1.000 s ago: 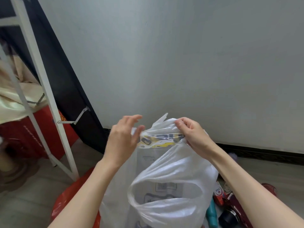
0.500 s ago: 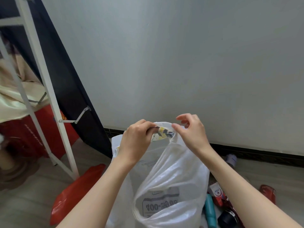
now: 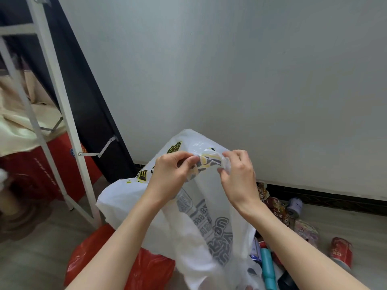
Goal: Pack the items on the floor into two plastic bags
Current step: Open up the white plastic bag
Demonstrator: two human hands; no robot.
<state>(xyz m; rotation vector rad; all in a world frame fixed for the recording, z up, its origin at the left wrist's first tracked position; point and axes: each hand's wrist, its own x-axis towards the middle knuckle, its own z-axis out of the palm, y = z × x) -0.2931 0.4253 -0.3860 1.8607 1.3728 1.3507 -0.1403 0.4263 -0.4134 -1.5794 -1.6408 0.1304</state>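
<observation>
Pinching the top edge of the white plastic bag (image 3: pixel 201 222), the left hand (image 3: pixel 169 176) and right hand (image 3: pixel 238 176) hold it raised above the floor (image 3: pixel 31 254), close together, with a bunched strip of film stretched between their fingertips. Both hands are closed on that strip. The film is thin, translucent and creased, with grey lettering on the near face and yellow-and-black print near the top. Whether the bag holds anything cannot be told.

Below the left forearm, a red plastic bag (image 3: pixel 134 266) lies crumpled and glossy on the floor; its contents do not show.

Below and to the right of the right hand, loose items lie on the floor: a teal cylindrical bottle (image 3: pixel 268 268), a red can (image 3: pixel 341 253) on its side, crinkled brown snack packets (image 3: pixel 276 208) and a small pale roll (image 3: pixel 294 207) near the skirting. To the left of the hands stands a white metal frame (image 3: pixel 62 114).
</observation>
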